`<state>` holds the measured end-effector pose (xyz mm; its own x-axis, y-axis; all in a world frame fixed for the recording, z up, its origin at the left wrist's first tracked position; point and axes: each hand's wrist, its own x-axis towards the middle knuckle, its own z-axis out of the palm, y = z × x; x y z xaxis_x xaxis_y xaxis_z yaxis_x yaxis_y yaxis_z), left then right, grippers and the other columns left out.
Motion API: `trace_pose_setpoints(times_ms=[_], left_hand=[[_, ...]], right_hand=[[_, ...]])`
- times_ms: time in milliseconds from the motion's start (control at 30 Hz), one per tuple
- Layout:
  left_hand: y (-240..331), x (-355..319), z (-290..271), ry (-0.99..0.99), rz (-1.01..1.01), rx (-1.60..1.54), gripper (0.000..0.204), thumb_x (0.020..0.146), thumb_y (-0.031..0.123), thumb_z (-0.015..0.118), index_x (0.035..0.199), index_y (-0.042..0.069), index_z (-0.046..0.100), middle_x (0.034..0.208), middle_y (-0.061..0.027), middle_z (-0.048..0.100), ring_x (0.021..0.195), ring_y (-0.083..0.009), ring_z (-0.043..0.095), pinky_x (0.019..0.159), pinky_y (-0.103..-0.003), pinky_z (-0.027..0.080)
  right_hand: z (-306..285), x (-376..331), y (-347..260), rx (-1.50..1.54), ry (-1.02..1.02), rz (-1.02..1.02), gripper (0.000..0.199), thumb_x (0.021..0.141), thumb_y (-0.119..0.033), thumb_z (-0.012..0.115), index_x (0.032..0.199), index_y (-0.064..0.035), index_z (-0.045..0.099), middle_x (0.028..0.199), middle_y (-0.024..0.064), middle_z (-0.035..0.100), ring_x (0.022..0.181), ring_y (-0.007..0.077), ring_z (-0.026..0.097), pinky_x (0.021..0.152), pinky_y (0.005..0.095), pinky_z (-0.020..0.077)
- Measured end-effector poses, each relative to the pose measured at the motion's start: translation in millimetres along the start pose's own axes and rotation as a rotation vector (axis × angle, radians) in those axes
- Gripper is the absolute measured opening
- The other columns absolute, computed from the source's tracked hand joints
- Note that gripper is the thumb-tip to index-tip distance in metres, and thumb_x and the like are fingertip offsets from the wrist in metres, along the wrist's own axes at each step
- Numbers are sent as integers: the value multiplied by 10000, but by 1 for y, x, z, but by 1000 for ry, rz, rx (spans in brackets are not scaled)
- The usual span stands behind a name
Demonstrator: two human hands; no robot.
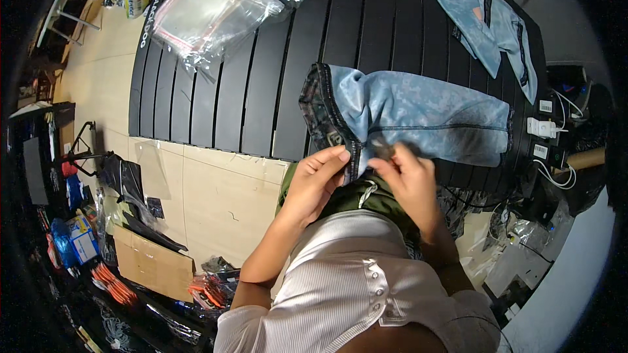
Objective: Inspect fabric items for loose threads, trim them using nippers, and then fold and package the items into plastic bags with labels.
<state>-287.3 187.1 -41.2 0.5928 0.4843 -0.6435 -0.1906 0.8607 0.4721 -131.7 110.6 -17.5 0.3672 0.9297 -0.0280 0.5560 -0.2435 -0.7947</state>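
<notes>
A light blue mottled cloth tube (pixel 425 114) with dark seams lies across the near part of the table. Its left end bears a dark patterned band (pixel 318 108) edged with a black seam. My left hand (pixel 317 183) pinches the near corner of that band between thumb and fingers. Just to the right, my right hand (pixel 409 183) is closed, fingers bent, close against the cloth. A small dark thing (pixel 378 146) shows at its fingertips, too blurred by motion to name. Another blue cloth piece (pixel 484 19) with dark edging lies folded at the far right.
The black slatted table (pixel 261 85) carries a stack of clear plastic bags (pixel 216 10) at the far left. White plugs and cables (pixel 543 127) sit by its right edge. On the floor at left are a cardboard box (pixel 154 261) and orange bundles (pixel 114 283).
</notes>
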Motion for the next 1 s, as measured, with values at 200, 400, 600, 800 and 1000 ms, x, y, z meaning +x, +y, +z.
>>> trace_pose_setpoints(times_ms=[200, 400, 600, 800, 1000], left_hand=[[0, 6, -3, 1, 64, -63, 121, 880, 133, 548, 952, 49, 597, 811, 34, 601, 639, -21, 524, 568, -167, 419], [9, 12, 10, 108, 109, 104, 98, 868, 131, 569, 779, 99, 542, 740, 61, 525, 664, -27, 470, 610, -190, 383], [15, 17, 11, 107, 186, 135, 83, 869, 119, 565, 810, 60, 565, 812, 4, 594, 711, -50, 528, 650, -202, 419], [24, 17, 3, 93, 273, 182, 65, 865, 82, 558, 812, 46, 572, 791, -8, 603, 684, -57, 539, 615, -202, 423], [20, 22, -2, 86, 293, 302, 63, 859, 98, 569, 862, 41, 595, 797, 0, 615, 664, -56, 544, 583, -200, 410]], right_hand=[[-40, -10, 58, -237, 312, 185, 198, 831, -199, 617, 852, -18, 540, 559, 13, 490, 485, 61, 405, 439, 236, 350], [-129, -21, 132, -275, 661, 492, 288, 865, -277, 563, 1010, -32, 521, 698, 55, 552, 629, 81, 500, 562, 247, 418], [-159, -56, 213, -596, 897, 583, 336, 856, -271, 546, 1097, -42, 504, 851, 189, 579, 767, 332, 560, 695, 399, 434], [-150, -64, 231, -1081, 798, 580, 347, 846, -244, 539, 1136, -59, 499, 945, 190, 513, 813, 361, 503, 712, 439, 398], [-161, -43, 218, -899, 946, 48, 223, 803, -287, 618, 863, -74, 647, 741, 60, 599, 754, 254, 563, 663, 405, 392]])
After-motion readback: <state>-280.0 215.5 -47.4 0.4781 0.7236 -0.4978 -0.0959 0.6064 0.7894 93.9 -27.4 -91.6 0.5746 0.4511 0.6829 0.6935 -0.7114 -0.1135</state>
